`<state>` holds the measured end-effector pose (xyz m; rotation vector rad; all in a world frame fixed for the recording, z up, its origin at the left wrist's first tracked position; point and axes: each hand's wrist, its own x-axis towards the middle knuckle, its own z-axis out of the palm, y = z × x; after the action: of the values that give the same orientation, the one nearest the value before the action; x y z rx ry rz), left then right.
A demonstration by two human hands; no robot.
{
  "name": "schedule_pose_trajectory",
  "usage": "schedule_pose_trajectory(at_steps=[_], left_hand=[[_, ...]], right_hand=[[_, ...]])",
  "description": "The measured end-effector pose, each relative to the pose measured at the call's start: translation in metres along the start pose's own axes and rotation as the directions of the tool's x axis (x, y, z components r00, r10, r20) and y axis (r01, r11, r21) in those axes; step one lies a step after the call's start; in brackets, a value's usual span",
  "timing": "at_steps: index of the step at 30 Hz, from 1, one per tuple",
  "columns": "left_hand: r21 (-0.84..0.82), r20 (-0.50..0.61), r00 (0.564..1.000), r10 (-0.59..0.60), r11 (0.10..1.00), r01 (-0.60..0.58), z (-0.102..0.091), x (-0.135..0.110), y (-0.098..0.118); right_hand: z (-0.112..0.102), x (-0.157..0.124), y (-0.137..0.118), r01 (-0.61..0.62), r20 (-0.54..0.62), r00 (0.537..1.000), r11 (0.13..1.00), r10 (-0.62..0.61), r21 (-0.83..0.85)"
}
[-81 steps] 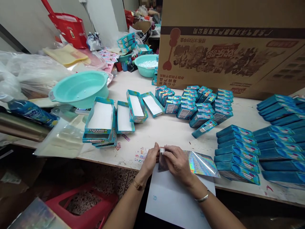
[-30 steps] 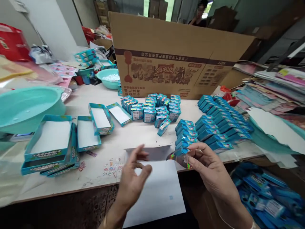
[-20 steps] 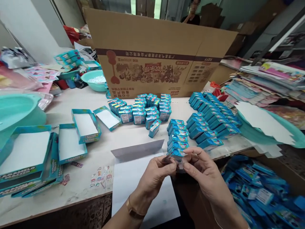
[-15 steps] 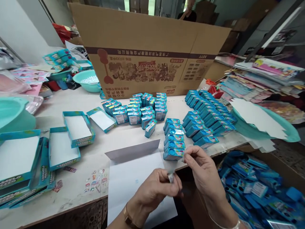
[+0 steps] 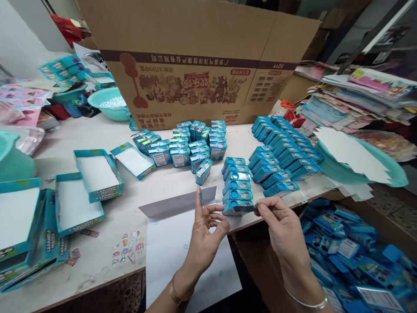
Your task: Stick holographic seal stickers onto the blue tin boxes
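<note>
My left hand (image 5: 206,239) is raised over the white paper sheet (image 5: 176,256). Its fingers are spread and the index points up. A small pale patch shows beside that fingertip; what it is I cannot make out. My right hand (image 5: 286,239) pinches the end of a thin dark strip (image 5: 243,208) between thumb and forefinger. The strip reaches left across the front of the nearest box in a row of small blue candy boxes (image 5: 237,184). A single blue box (image 5: 203,171) stands beyond my left fingertip.
Blue trays (image 5: 80,204) lie at the left. More blue boxes (image 5: 286,148) stand in rows at the right rear. A large carton (image 5: 195,48) walls off the back. Below right, a bin holds loose blue packs (image 5: 352,252). A teal basin (image 5: 395,176) sits at right.
My left hand has let its pinch go and spread its fingers, index up. The right hand now holds a dark strip in plain sight. The view has shifted slightly.
</note>
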<state>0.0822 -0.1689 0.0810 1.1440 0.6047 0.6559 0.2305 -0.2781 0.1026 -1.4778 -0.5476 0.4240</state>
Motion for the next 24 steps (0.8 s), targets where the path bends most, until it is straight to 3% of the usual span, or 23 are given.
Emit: schedule_pose_trajectory(at_steps=[7,12,14,18,20,24], left_hand=[[0.043,-0.004,0.999,0.051,0.998,-0.051,0.021,0.013,0.0],[0.194,0.025,0.986,0.163,0.967,-0.164,0.022,0.023,-0.005],[0.337,0.056,0.969,0.239,0.909,-0.244,0.019,0.03,-0.007],[0.585,0.148,0.938,0.314,0.736,-0.339,0.013,0.043,-0.01],[0.646,0.179,0.93,0.321,0.675,-0.357,0.012,0.047,-0.011],[0.707,0.194,0.929,0.316,0.611,-0.356,0.011,0.05,-0.015]], right_hand=[[0.01,-0.008,0.006,-0.083,0.003,0.997,0.996,0.083,0.026],[0.018,-0.009,0.014,0.023,-0.102,0.994,0.982,-0.043,-0.186],[0.022,-0.008,0.02,0.121,-0.145,0.973,0.928,-0.182,-0.353],[0.025,-0.003,0.032,0.271,-0.121,0.905,0.771,-0.408,-0.576],[0.026,-0.001,0.035,0.274,-0.121,0.894,0.741,-0.431,-0.613],[0.028,0.001,0.041,0.246,-0.132,0.909,0.764,-0.395,-0.596]])
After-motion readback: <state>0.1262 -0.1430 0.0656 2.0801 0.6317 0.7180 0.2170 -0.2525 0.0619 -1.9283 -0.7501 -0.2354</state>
